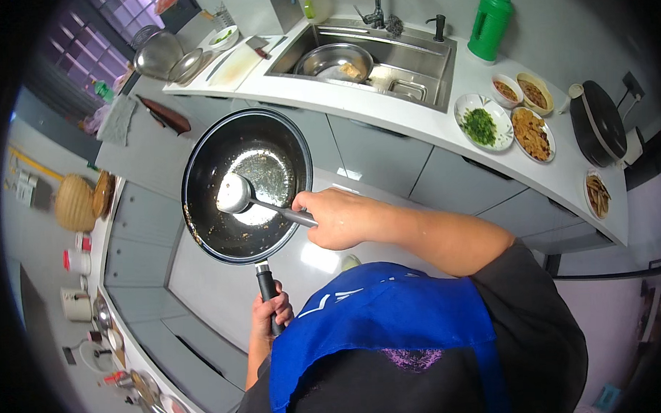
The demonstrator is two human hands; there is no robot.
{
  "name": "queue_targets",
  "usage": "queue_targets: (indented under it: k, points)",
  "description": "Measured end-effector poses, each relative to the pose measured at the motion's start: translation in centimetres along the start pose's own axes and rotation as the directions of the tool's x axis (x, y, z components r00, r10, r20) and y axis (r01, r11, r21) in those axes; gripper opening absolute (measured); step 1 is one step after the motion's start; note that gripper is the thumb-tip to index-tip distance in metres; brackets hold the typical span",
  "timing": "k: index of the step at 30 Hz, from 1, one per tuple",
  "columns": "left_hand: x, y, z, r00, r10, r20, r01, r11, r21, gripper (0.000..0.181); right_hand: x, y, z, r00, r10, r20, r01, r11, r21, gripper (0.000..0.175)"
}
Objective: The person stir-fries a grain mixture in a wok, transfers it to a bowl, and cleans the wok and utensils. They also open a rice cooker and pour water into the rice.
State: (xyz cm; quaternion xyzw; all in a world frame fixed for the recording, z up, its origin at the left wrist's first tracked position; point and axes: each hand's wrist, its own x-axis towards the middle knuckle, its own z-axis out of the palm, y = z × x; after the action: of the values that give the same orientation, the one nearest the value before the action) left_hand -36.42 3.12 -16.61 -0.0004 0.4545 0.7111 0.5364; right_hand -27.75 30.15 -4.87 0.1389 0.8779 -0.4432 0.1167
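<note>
My left hand is closed around the black handle of a dark wok, held in the air over the floor. Food bits and a shiny wet film cling to its inside. My right hand grips the grey handle of a metal ladle, whose bowl rests in or hangs just over the wok. Beyond the wok, a steel basin with a pale yellowish lump stands in the sink.
Along the right counter stand a green thermos flask, a plate of chopped greens, a plate of browned food, bowls and a black appliance. A cutting board lies left of the sink. Grey cabinets line the counter's front.
</note>
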Motion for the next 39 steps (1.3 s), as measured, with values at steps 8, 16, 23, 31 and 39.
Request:
queue_targets:
  k: [8, 16, 23, 31, 39]
  points:
    - [12.2, 11.2, 0.2, 0.998, -0.019, 0.051, 0.019, 1.000, -0.004, 0.025, 11.6, 10.4, -10.5, 0.946, 0.166, -0.278, -0.056, 0.929, 0.365, 0.047]
    - [22.7, 15.9, 4.7, 0.996, 0.025, -0.090, -0.023, 0.999, 0.023, 0.031, 23.8, 31.3, -24.0, 0.717, 0.620, -0.319, -0.350, 0.716, 0.604, 0.051]
    - [29.0, 18.6, 9.8, 0.976, 0.042, -0.213, -0.069, 0.990, -0.122, 0.029, 39.0, 43.9, -28.3, 0.585, 0.789, -0.188, -0.615, 0.583, 0.531, 0.049]
    - [33.2, 20.7, 12.4, 0.964, -0.007, -0.264, -0.012, 0.997, -0.071, 0.034, 45.9, 51.5, -23.8, 0.541, 0.841, 0.015, -0.168, 0.091, 0.982, 0.023]
    - [37.2, 22.8, 11.9, 0.970, -0.073, -0.233, 0.060, 0.996, -0.064, 0.032, 37.0, 49.3, -27.4, 0.599, 0.800, 0.025, -0.105, 0.048, 0.993, 0.026]
